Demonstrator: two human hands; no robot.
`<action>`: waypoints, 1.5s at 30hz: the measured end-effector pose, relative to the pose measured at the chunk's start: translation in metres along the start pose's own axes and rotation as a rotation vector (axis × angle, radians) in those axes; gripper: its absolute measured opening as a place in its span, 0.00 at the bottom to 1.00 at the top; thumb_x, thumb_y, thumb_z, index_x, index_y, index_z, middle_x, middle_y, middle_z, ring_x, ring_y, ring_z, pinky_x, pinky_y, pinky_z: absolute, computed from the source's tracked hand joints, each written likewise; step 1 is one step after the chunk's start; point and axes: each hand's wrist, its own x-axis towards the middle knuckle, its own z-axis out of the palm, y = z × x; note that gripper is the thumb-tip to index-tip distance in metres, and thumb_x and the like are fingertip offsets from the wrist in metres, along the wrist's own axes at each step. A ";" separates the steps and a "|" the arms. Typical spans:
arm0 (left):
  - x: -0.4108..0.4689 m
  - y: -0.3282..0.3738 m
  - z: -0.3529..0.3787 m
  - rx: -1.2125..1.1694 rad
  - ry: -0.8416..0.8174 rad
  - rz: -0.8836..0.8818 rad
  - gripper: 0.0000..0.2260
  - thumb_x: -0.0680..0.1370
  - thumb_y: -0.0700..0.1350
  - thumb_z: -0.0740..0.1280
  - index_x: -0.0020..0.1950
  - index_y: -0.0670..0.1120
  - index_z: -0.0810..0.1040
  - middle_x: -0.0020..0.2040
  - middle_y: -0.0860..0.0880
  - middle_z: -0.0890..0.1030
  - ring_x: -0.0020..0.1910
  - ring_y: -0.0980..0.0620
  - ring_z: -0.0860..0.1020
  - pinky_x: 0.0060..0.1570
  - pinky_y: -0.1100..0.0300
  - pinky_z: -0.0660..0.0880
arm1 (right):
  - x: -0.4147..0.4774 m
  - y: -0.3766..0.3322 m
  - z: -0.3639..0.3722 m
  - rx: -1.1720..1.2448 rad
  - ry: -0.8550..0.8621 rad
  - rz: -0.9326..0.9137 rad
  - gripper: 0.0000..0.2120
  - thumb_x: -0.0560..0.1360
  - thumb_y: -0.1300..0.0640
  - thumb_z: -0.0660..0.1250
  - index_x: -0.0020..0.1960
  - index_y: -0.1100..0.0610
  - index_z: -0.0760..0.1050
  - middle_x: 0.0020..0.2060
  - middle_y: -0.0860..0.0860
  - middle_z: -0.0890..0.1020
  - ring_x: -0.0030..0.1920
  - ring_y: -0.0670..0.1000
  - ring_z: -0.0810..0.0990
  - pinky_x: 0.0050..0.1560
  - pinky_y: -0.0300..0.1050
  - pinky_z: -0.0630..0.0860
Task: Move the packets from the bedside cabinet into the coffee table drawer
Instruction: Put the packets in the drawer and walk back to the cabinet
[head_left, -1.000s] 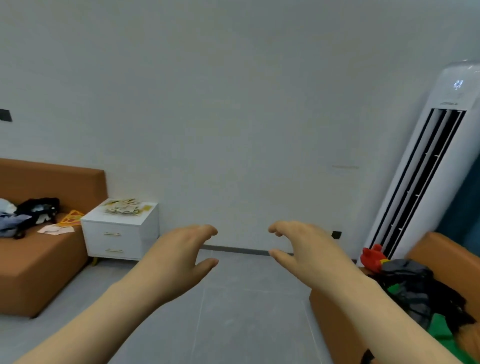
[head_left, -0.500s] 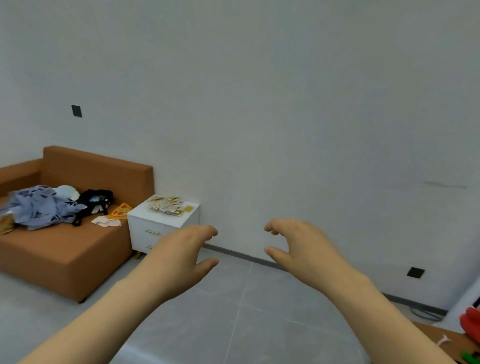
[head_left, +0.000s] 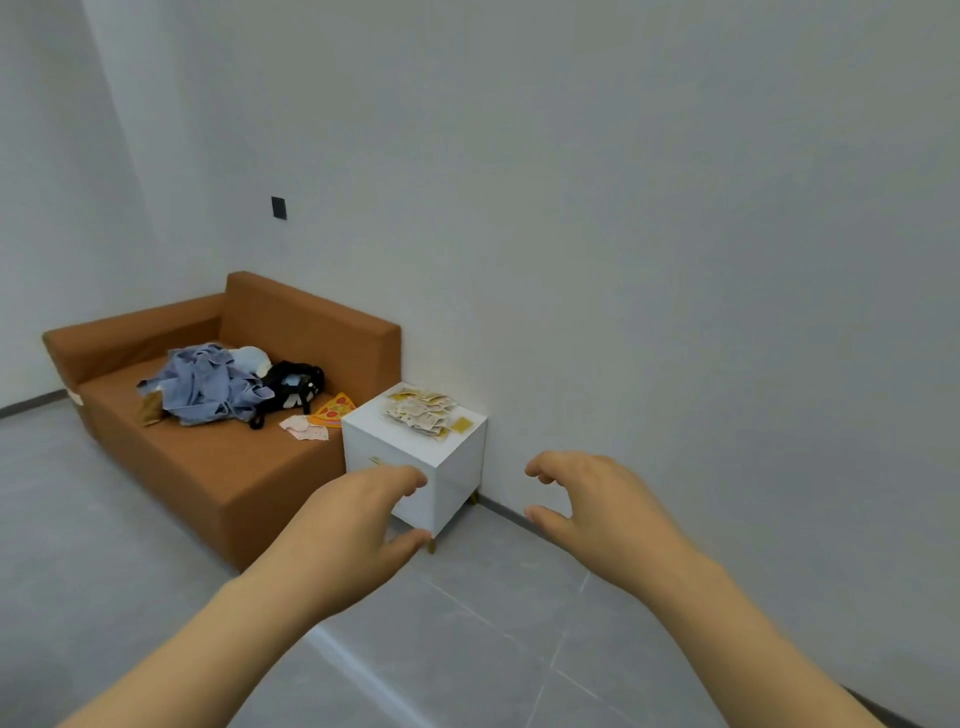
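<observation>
Packets (head_left: 423, 413) heaped on the bedside cabinet (head_left: 370, 425) look light, flimsy, slippery; best scooped from the pile's edges. Left hand (head_left: 358, 514), right hand (head_left: 587, 499): half-curled, empty.

Bare grey floor (head_left: 493, 613) stretching up to the white bedside cabinet (head_left: 460, 467). Brown sofa (head_left: 234, 467) just beside its left side, wall (head_left: 623, 260) close behind. Open air above the packets (head_left: 422, 414) heaped on top.

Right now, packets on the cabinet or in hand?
On top: packets lie heaped on the bedside cabinet; left hand and right hand hold nothing.
</observation>
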 end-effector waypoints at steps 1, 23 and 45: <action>0.013 -0.010 0.003 0.008 0.001 -0.010 0.22 0.76 0.58 0.65 0.69 0.56 0.67 0.65 0.59 0.73 0.63 0.60 0.72 0.60 0.66 0.70 | 0.018 0.002 0.005 0.004 -0.006 -0.005 0.20 0.78 0.47 0.62 0.68 0.47 0.68 0.64 0.43 0.75 0.64 0.46 0.72 0.61 0.43 0.70; 0.306 -0.247 0.045 -0.057 -0.068 -0.133 0.23 0.76 0.55 0.65 0.70 0.54 0.67 0.66 0.58 0.73 0.64 0.59 0.71 0.58 0.68 0.66 | 0.384 0.042 0.117 0.083 -0.132 0.068 0.19 0.75 0.49 0.64 0.66 0.47 0.70 0.60 0.44 0.77 0.59 0.45 0.75 0.59 0.42 0.73; 0.572 -0.399 0.139 -0.139 -0.280 -0.330 0.21 0.75 0.54 0.66 0.67 0.54 0.71 0.63 0.57 0.76 0.58 0.59 0.75 0.55 0.66 0.70 | 0.686 0.147 0.226 0.194 -0.294 0.140 0.18 0.74 0.47 0.66 0.63 0.46 0.73 0.56 0.43 0.79 0.57 0.44 0.76 0.54 0.39 0.72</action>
